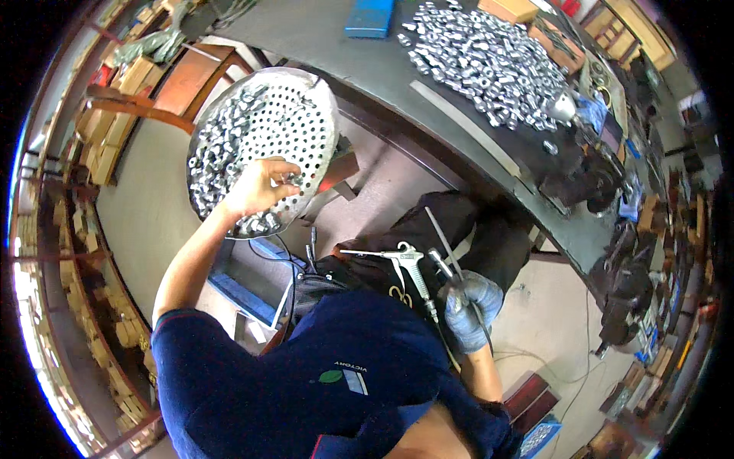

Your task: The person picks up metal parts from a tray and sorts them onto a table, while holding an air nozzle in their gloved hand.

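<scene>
My bare left hand (260,186) is over a round perforated metal basin (306,99), fingers curled in a pinch. A small shiny metal part shows at its fingertips. Silvery metal fittings (222,145) are heaped along the basin's left side. On my right hand (474,306) is a grey-blue glove. It is closed around a long thin file-like rod (441,231) that points up and to the left. Beside the rod, a small cylindrical metal part (441,264) sticks out from the same hand. Just left of this hand, an air blow gun (409,264) lies on my lap.
A dark workbench (367,65) carries a large pile of metal fittings (489,65), a blue box (369,17) and a flat metal strip (466,130). A wooden chair (191,80) stands behind the basin. Below the basin sits a blue-lined container (245,298). Thin cables (566,379) cross the floor at right.
</scene>
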A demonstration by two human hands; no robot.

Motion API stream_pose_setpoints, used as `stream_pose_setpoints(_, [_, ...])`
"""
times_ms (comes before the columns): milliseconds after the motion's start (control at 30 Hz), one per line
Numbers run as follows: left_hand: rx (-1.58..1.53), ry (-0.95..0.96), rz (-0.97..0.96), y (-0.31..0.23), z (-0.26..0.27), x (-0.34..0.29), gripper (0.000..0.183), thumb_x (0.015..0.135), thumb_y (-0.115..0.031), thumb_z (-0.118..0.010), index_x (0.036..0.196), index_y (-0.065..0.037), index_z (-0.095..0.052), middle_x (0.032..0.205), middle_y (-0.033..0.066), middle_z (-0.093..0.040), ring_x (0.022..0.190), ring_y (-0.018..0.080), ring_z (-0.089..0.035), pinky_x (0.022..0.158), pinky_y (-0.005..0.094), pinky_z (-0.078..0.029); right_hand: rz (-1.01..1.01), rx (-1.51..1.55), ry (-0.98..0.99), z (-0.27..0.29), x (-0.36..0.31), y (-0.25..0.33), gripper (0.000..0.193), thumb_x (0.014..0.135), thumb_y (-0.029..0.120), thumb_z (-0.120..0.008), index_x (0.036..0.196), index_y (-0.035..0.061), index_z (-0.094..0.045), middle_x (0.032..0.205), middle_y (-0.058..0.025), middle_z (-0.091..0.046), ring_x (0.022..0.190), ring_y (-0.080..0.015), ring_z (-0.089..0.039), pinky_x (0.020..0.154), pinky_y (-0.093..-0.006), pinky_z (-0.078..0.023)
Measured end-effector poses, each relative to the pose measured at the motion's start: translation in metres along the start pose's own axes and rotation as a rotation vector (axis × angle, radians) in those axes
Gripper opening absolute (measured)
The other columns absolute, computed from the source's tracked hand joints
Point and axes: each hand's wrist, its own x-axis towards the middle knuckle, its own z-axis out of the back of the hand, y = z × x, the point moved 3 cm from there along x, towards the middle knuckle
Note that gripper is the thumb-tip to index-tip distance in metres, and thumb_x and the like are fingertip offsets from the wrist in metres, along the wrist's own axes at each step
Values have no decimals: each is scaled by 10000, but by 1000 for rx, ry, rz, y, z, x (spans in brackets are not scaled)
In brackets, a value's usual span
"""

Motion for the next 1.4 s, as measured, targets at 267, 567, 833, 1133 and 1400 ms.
stream_pose_setpoints(267, [-295, 226, -392, -112, -66, 13, 263, 719, 18, -667, 975, 1, -607, 897, 84, -623, 867, 182, -590, 785, 298, -466, 82, -3, 77, -9, 29, 14, 341, 650, 146, -721, 514, 135, -409, 504, -66, -442, 437, -260, -476, 409, -341, -355])
stream_pose_setpoints(567, [-187, 281, -602, -157, -91, 24, 256, 609, 1, -736, 849, -25, -650, 758, 87, -561, 725, 222, -549, 622, 324, -415, 44, -175, 145, -13, 28, 9, 350, 685, 258, -729, 497, 114, -471, 487, -106, -464, 445, -283, -509, 425, -374, -390])
stream_pose_setpoints(833, [-378, 407, -463, -156, -96, 31, 286, 721, -80, -730, 980, -9, -632, 814, 61, -601, 756, 151, -570, 680, 291, -449, 15, -10, 49, -7, 23, 0, 250, 634, 63, -724, 557, 91, -487, 512, -96, -449, 450, -274, -476, 432, -332, -372])
stream_pose_setpoints(1133, [-153, 127, -267, -134, -91, 47, 189, 731, -42, -690, 909, -6, -639, 712, 31, -592, 580, 72, -508, 523, 232, -424, -80, -53, -16, 10, 20, 1, 281, 622, 151, -734, 508, 138, -478, 487, -73, -445, 433, -261, -479, 416, -338, -372])
stream_pose_setpoints(1400, [50, -113, -528, -129, -101, 49, 272, 586, 3, -654, 855, -43, -650, 640, 81, -519, 472, 187, -457, 462, 297, -385, 95, 264, 113, 11, 28, 31, 257, 593, 152, -746, 570, 163, -490, 507, -25, -428, 436, -234, -469, 402, -322, -370])
